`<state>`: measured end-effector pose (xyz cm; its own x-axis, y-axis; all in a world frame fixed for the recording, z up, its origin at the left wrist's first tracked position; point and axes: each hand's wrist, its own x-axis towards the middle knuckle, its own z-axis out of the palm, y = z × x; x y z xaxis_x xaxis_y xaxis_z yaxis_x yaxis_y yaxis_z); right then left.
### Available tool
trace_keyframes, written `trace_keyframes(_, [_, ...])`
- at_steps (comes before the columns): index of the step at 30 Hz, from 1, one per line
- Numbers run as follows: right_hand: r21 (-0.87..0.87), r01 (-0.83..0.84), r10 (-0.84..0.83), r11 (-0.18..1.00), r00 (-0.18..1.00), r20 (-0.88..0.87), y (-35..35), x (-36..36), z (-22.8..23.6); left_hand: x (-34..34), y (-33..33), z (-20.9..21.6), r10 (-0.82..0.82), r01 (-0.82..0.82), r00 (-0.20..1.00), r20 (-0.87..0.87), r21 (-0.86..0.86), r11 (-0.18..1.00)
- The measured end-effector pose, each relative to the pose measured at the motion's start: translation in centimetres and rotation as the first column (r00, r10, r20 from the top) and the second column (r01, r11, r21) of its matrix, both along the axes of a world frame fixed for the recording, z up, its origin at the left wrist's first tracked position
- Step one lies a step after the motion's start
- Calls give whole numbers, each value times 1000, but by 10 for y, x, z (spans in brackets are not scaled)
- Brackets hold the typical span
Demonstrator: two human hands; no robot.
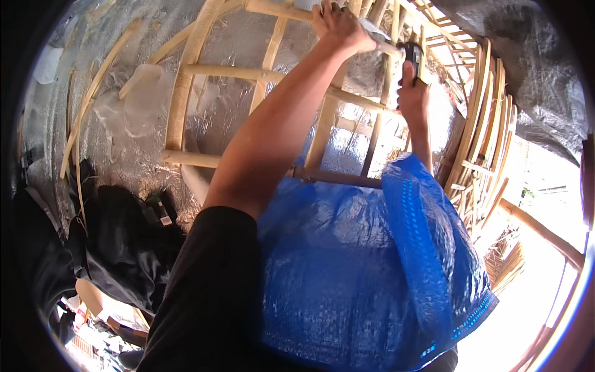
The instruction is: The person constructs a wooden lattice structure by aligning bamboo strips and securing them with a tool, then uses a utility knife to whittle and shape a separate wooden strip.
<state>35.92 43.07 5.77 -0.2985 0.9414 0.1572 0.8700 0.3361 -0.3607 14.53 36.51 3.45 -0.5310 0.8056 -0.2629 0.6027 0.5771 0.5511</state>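
Observation:
A ladder-like frame of pale bamboo (232,72) stands in front of me, its rails joined by crosspieces. At the top of it, my left hand (338,30) is closed round the uppermost bamboo crosspiece. To its right and a little nearer, my right hand (414,99) is closed on a black-handled tool (411,54), thumb up along it. The tool's upper end lies beside the right end of that crosspiece; its exact kind is unclear. A blue woven plastic sheet (328,266) covers my lap, with a fold rising toward my right forearm.
Several curved bamboo strips (483,118) lean in a bundle on the right. Dark plastic sheeting (527,68) hangs at the upper right. Black cloth (121,242) lies at the left. A loose bamboo strip (93,93) rests on the grey floor covering (133,155).

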Motion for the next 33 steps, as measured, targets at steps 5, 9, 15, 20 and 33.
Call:
trace_keyframes(5, [74,87,13,993,559,-829,-45,-40,28,2,-6,-9,71,-70,997,-32,31,997])
trace_keyframes(9, [-240,-111,93,964,992,-86,-9,-20,31,0,-5,-9,78,-78,997,-10,64,995])
trace_keyframes(15, [-67,-4,7,998,999,36,8,13,-21,4,-1,15,74,-75,996,43,28,997])
trace_keyframes(20, [120,192,-17,974,592,-806,-26,-36,13,-10,0,16,-14,16,999,39,-51,999])
trace_keyframes(33, [-27,26,-37,999,776,-630,-52,-31,45,4,-10,-7,171,-168,983,-61,37,985])
